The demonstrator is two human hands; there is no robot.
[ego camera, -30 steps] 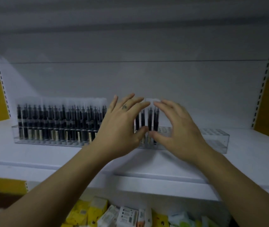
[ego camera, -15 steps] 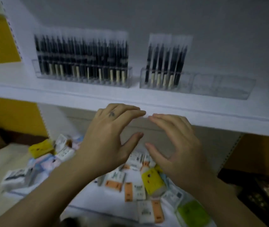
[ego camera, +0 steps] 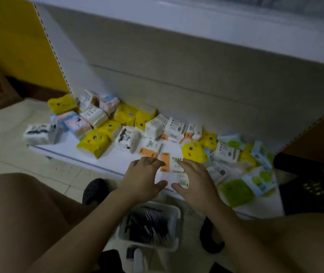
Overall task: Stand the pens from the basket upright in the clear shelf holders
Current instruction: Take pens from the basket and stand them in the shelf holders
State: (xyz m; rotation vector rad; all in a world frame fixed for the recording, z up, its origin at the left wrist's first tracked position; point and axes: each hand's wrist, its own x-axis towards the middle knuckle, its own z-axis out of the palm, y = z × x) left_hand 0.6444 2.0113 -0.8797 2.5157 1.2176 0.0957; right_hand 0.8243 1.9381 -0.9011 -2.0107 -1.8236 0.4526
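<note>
I see my left hand and right hand above the basket's far rim, fingers loosely spread, holding nothing. The pens lie heaped inside the basket. They are blurred, with their long axes running roughly toward that rim.

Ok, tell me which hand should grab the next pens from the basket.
Probably left: the left hand hovers empty just above the basket; the right hand sits off its right edge.

Dim light, tiled floor, yellow side panel, white back panel, low shelf w/ packs
</note>
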